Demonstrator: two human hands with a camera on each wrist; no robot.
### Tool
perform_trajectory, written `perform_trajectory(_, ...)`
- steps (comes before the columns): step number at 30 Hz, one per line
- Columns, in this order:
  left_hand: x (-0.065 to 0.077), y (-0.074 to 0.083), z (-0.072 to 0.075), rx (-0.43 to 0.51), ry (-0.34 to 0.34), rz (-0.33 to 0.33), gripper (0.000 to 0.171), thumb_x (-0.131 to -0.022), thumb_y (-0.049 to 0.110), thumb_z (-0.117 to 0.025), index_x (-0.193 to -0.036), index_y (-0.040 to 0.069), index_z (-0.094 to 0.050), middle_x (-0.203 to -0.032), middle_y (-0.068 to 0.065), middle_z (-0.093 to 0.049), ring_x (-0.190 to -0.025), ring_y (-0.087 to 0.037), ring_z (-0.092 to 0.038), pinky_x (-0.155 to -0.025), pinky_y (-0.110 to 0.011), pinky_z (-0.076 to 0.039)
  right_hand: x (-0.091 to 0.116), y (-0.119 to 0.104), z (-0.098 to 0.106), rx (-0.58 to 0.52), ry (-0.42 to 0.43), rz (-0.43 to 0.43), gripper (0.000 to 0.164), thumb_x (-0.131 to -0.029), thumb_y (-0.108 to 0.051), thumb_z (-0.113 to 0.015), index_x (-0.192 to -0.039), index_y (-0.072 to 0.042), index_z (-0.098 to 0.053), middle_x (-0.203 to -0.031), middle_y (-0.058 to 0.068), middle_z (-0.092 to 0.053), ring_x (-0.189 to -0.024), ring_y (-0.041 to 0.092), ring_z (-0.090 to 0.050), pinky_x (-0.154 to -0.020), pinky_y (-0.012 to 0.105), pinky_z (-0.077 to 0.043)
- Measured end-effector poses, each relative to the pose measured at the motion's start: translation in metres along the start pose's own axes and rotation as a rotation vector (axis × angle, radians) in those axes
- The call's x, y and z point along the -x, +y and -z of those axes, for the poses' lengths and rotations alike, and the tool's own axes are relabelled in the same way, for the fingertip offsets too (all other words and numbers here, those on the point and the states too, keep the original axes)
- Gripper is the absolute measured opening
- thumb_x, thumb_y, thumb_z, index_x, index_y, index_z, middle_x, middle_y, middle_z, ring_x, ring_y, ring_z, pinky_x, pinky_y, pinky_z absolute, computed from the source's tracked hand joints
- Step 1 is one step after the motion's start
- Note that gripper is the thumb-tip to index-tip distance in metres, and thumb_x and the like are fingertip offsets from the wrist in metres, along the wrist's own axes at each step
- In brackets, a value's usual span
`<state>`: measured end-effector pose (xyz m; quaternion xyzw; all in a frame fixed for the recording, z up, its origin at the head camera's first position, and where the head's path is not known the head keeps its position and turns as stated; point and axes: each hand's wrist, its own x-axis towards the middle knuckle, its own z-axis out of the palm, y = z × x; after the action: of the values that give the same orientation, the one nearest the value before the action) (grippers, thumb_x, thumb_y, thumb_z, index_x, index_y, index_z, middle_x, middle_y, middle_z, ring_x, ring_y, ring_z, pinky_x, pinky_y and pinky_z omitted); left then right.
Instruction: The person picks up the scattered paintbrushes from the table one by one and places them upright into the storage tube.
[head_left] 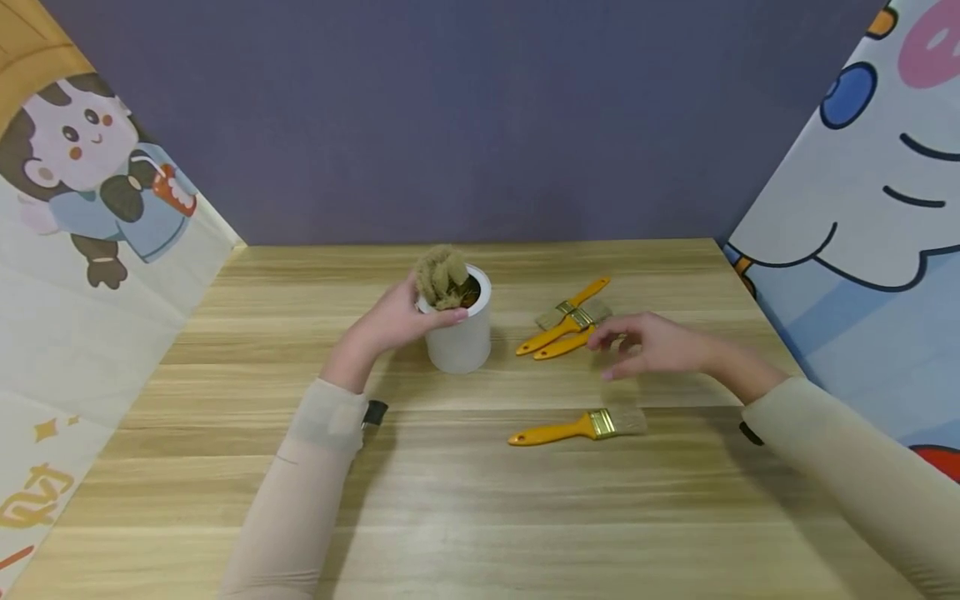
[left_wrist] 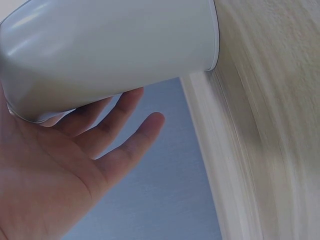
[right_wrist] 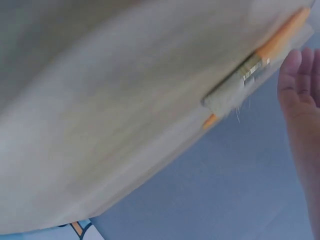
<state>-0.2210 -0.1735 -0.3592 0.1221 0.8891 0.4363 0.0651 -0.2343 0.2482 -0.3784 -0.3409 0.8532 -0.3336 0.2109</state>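
My left hand (head_left: pixel 401 315) grips a white cylindrical container (head_left: pixel 459 343) that stands on the table, its thumb along the rim and its other fingers round the left side. Out of the container's mouth stick beige bristle heads (head_left: pixel 441 277). The left wrist view has the white container (left_wrist: pixel 115 45) large, with the fingers of the left hand (left_wrist: pixel 60 155) against its side. Just right of a small pile of orange-handled paintbrushes (head_left: pixel 561 332), my right hand (head_left: pixel 656 343) hovers with fingers loosely bent, thumb and forefinger apart. It covers the end of one brush.
A single paintbrush (head_left: pixel 555 432) lies nearer to me on the wooden table (head_left: pixel 450 517), handle to the left. Behind the table rises a plain blue-grey wall (head_left: pixel 480 125). Cartoon-printed panels (head_left: pixel 112 208) stand at both sides.
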Motion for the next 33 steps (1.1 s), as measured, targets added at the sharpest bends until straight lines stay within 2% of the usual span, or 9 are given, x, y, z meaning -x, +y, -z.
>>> perform_trajectory(3, 0.001, 0.000, 0.000, 0.000, 0.000, -0.005, 0.107, -0.087, 0.057, -0.084, -0.170, 0.035, -0.020, -0.170, -0.010, -0.041, -0.161, -0.038, -0.033, -0.130, -0.064, -0.029, 0.010, 0.001, -0.012, 0.042, 0.001, 0.033, 0.045, -0.090, -0.027, -0.088, -0.129, -0.008, -0.072, -0.128, 0.009, -0.073, -0.111, 0.027, -0.067, -0.094, 0.039, -0.061)
perform_trajectory(7, 0.001, 0.000, 0.000, 0.007, -0.001, -0.009, 0.106, -0.088, 0.057, -0.084, -0.170, 0.034, -0.021, -0.170, -0.010, -0.041, -0.161, -0.038, -0.033, -0.130, -0.064, -0.029, 0.021, 0.000, -0.026, 0.100, 0.007, 0.074, 0.047, -0.088, -0.033, -0.090, -0.127, -0.013, -0.073, -0.125, 0.003, -0.074, -0.103, 0.022, -0.066, -0.089, 0.034, -0.059)
perform_trajectory(12, 0.001, 0.000, -0.001, 0.007, 0.005, 0.004, 0.106, -0.087, 0.059, -0.083, -0.170, 0.032, -0.023, -0.170, -0.010, -0.041, -0.161, -0.038, -0.033, -0.130, -0.063, -0.028, 0.032, -0.001, -0.041, 0.223, 0.005, 0.107, 0.051, -0.087, -0.046, -0.088, -0.127, -0.019, -0.073, -0.127, -0.005, -0.071, -0.110, 0.017, -0.065, -0.095, 0.037, -0.057)
perform_trajectory(16, 0.001, 0.000, -0.001, 0.009, 0.002, 0.004, 0.107, -0.087, 0.059, -0.083, -0.170, 0.033, -0.021, -0.171, -0.010, -0.040, -0.161, -0.037, -0.033, -0.130, -0.063, -0.028, 0.039, -0.001, -0.052, 0.334, 0.036, 0.153, 0.049, -0.087, -0.050, -0.087, -0.124, -0.021, -0.073, -0.125, -0.010, -0.069, -0.113, 0.013, -0.065, -0.098, 0.039, -0.058)
perform_trajectory(19, 0.000, 0.001, 0.000, 0.010, -0.001, 0.003, 0.107, -0.088, 0.058, -0.083, -0.170, 0.033, -0.020, -0.171, -0.011, -0.039, -0.161, -0.038, -0.032, -0.130, -0.064, -0.027, 0.041, -0.002, -0.057, 0.376, 0.047, 0.150, 0.046, -0.088, -0.051, -0.086, -0.122, -0.024, -0.073, -0.123, -0.013, -0.068, -0.113, 0.011, -0.064, -0.098, 0.040, -0.058)
perform_trajectory(24, -0.001, 0.002, 0.002, 0.006, 0.000, 0.004, 0.107, -0.088, 0.057, -0.083, -0.170, 0.035, -0.018, -0.172, -0.011, -0.038, -0.161, -0.038, -0.032, -0.130, -0.065, -0.028, 0.041, -0.001, -0.059, 0.359, 0.032, 0.108, 0.043, -0.089, -0.051, -0.085, -0.122, -0.026, -0.072, -0.122, -0.015, -0.067, -0.115, 0.013, -0.063, -0.101, 0.043, -0.056)
perform_trajectory(33, -0.001, 0.001, 0.001, 0.019, -0.004, 0.001, 0.106, -0.087, 0.058, -0.084, -0.170, 0.037, -0.020, -0.172, -0.009, -0.038, -0.162, -0.037, -0.031, -0.131, -0.064, -0.026, 0.042, 0.004, -0.061, 0.319, 0.007, 0.092, 0.034, -0.090, -0.050, -0.084, -0.115, -0.032, -0.071, -0.116, -0.018, -0.066, -0.112, 0.008, -0.061, -0.100, 0.040, -0.056)
